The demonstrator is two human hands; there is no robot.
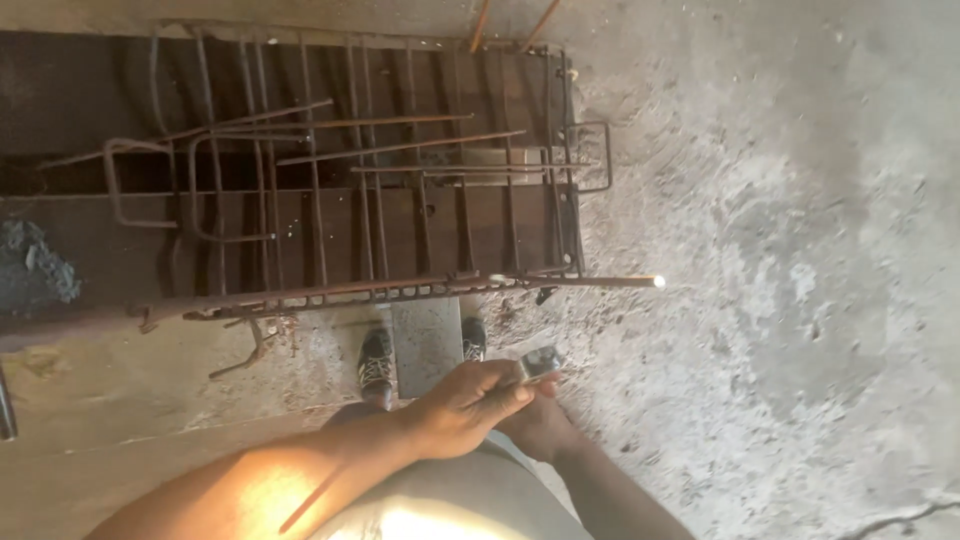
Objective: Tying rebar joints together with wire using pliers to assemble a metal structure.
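Both hands, left (pixel 465 405) and right (pixel 540 425), clasp a small metal piece (pixel 541 362) at lower centre; the rebar cage (pixel 360 190) lies just above.

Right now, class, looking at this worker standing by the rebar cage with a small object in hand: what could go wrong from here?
1. The long bar juts past the rebar cage at about leg level; a step forward could mean a jab or trip.
2. Loose bent stirrups lie near the shoes, another likely trip.
3. The left hand and right hand are bare and busy with a small shiny object, so rusty steel could cut them, and a stumble would be hard to catch.
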